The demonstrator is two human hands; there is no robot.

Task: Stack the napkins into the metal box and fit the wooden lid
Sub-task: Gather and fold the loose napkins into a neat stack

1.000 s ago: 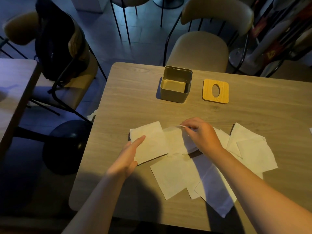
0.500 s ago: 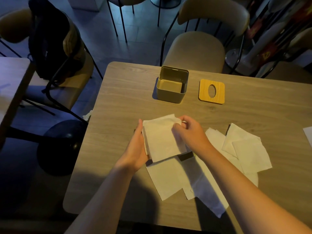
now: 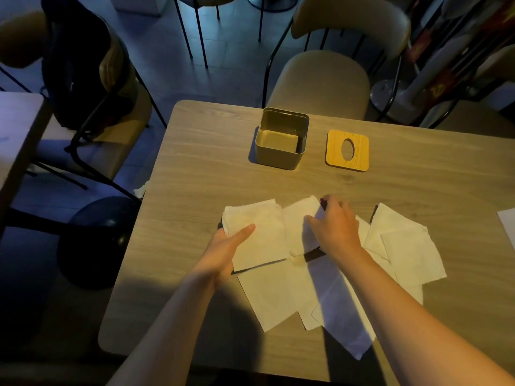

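Several white napkins (image 3: 281, 293) lie scattered over the near half of the wooden table (image 3: 195, 168). My left hand (image 3: 225, 246) holds a small stack of napkins (image 3: 259, 235) at its left edge, thumb on top. My right hand (image 3: 334, 227) rests on another napkin (image 3: 298, 218) just right of that stack, fingers curled at its far edge. The open metal box (image 3: 281, 139) stands at the table's far side. Its inside looks empty. The wooden lid (image 3: 347, 150) with an oval hole lies flat to the right of the box.
A beige chair (image 3: 320, 79) stands behind the table, and another with a dark bag (image 3: 80, 65) on it stands at the left. More napkins (image 3: 404, 243) lie at the right. A paper edge (image 3: 508, 224) shows at the far right. A crumpled napkin (image 3: 140, 190) lies by the table's left edge.
A second ago the napkins lay flat. The right hand laid one onto the left hand's napkin, and has now moved right onto another napkin. The left hand keeps the stack.
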